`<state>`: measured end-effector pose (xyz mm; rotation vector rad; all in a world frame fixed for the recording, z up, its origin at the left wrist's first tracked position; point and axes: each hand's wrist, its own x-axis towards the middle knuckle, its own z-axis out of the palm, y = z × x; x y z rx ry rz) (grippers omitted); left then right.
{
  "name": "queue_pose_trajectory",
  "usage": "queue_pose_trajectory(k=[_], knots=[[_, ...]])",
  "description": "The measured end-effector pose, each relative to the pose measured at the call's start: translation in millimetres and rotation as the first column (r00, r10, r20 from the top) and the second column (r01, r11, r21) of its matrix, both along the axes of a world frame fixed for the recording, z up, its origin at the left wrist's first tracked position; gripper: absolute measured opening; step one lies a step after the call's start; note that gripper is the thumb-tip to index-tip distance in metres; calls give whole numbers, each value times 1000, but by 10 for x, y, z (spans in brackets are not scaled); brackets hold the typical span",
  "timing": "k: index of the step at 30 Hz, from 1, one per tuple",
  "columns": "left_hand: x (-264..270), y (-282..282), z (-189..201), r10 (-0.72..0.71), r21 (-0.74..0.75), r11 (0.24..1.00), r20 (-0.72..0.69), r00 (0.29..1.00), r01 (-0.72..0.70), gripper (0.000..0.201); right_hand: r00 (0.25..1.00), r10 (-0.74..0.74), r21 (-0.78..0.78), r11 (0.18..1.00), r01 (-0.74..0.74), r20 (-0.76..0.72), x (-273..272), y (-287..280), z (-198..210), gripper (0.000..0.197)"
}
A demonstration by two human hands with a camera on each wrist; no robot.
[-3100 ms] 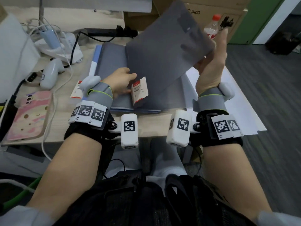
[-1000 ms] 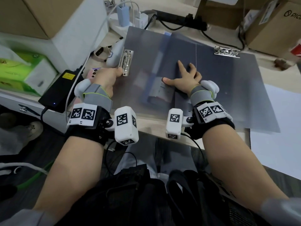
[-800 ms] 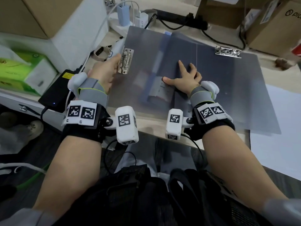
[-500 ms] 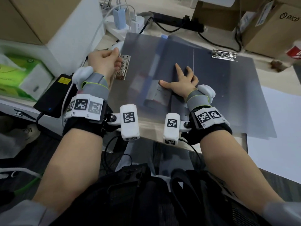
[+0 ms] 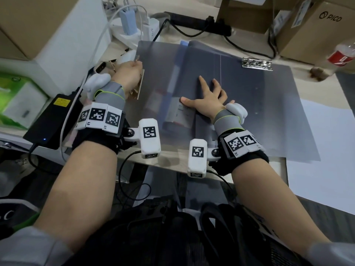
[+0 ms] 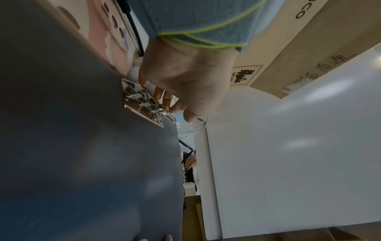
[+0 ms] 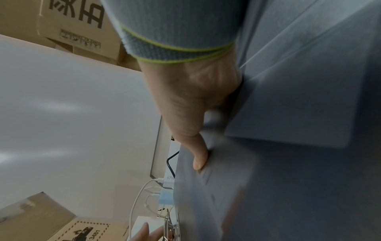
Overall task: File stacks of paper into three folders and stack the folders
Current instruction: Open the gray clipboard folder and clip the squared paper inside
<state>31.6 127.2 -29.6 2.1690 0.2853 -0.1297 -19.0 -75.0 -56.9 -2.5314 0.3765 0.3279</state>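
1. Open grey translucent plastic folder [image 5: 249, 104] lies flat across the desk, both leaves spread. It carries two metal clips: a bright one [image 5: 257, 64] on its far edge and a brass-toned spring clip [image 5: 138, 87] on its left edge.
2. Left hand [image 5: 127, 76] is at the spring clip. In the left wrist view its fingers [image 6: 164, 99] curl onto the clip's wire lever. Whether the lever is lifted cannot be told.
3. Right hand [image 5: 209, 98] rests flat on the folder's middle, just right of the fold, fingers spread and straight, thumb [image 7: 199, 156] pressing the sheet. It grasps nothing.
4. Handling, as a judgement: the folder looks thin, light, bendy and slick. It would likely slide on the desk unless pinned by a palm. Best hold is probably the stiffer fold or the clip base, not a free corner.
5. The spring clip probably snaps shut hard, so fingertips should stay clear of it.
6. White loose paper sheets [image 5: 326, 150] lie right of the folder, partly under its right leaf, overhanging the desk.
7. Left of the folder: a black power brick [image 5: 55, 116] and white cables [image 5: 107, 22].
8. Beyond the folder: a black power strip [image 5: 197, 25] and cardboard boxes [image 5: 317, 25]. A red-labelled plastic bottle [image 5: 342, 56] stands at the folder's far right, close enough to be knocked.
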Motion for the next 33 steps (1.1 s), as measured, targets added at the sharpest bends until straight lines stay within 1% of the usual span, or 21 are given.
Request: queue_pose_trajectory(k=[2, 3, 5, 6, 8, 10, 11, 12, 13, 14, 15, 16, 18, 20, 22, 24, 25, 27, 28, 32, 33], knots=[[21, 14, -6, -11, 118, 993, -26, 1000, 14, 39, 1000, -6, 2, 1000, 6, -3, -10, -2, 5, 90], [15, 16, 14, -9, 186, 982, -41, 999, 17, 42, 1000, -6, 6, 1000, 6, -3, -16, -1, 11, 90], [-12, -10, 75, -7, 271, 963, -37, 999, 16, 43, 1000, -7, 31, 999, 8, -5, -11, -2, 15, 90], [-13, -26, 99, -15, 279, 960, -22, 1000, 21, 42, 1000, -8, 59, 998, 8, -4, 2, 9, 21, 90], [-58, -128, 161, -78, 296, 952, -1, 997, 75, 42, 999, -34, 129, 991, 32, 15, -41, -3, 46, 89], [-44, -233, 175, -139, 260, 956, -3, 990, 135, 52, 999, -45, 179, 983, 42, 9, -37, -25, 112, 86], [-30, -286, 164, -165, 214, 963, 1, 986, 160, 60, 999, -39, 179, 983, 38, 2, -26, -45, 148, 83], [-47, -363, 182, -208, 170, 965, 21, 978, 202, 63, 1000, -27, 167, 986, 27, -2, -17, -94, 181, 80], [-47, -446, 183, -240, 148, 961, 23, 970, 234, 54, 1000, -20, 161, 987, 20, -3, -3, -160, 216, 77], [-61, -537, 198, -273, 130, 955, 23, 962, 268, 37, 1000, -21, 176, 984, 21, 2, 17, -246, 245, 75], [-51, -595, 195, -290, 125, 950, 12, 957, 287, 26, 1000, -28, 219, 976, 24, 14, 42, -307, 269, 72], [-63, -665, 209, -317, 100, 944, 22, 948, 313, 26, 998, -48, 274, 961, 38, 31, 51, -372, 288, 69], [-49, -853, 203, -349, 71, 935, 36, 936, 346, 34, 989, -122, 339, 937, 86, 85, 45, -557, 319, 63], [-9, -1064, 200, -371, 57, 928, 33, 928, 369, 36, 972, -181, 315, 941, 125, 153, 68, -790, 338, 57], [56, -1299, 183, -391, 21, 921, 44, 919, 390, 35, 960, -210, 258, 953, 159, 184, 78, -1027, 322, 54], [126, -1576, 163, -409, 4, 912, 62, 910, 410, 32, 962, -204, 170, 970, 173, 184, 96, -1275, 294, 58], [186, -1725, 140, -404, -7, 914, 68, 912, 406, 31, 968, -188, 109, 979, 172, 168, 113, -1396, 273, 63], [255, -1850, 70, -378, -46, 923, 60, 924, 381, 30, 987, -114, -9, 993, 116, 113, 80, -1470, 215, 72], [314, -1972, 44, -368, -58, 927, 58, 928, 371, 29, 991, -100, -44, 994, 104, 86, 94, -1545, 199, 76], [514, -2272, -96, -311, -79, 946, 63, 948, 316, 29, 998, -55, -94, 994, 55, 4, 117, -1647, 83, 87], [578, -2343, -139, -304, -82, 948, 64, 950, 309, 25, 999, -50, -100, 994, 49, -3, 125, -1659, 67, 88]])
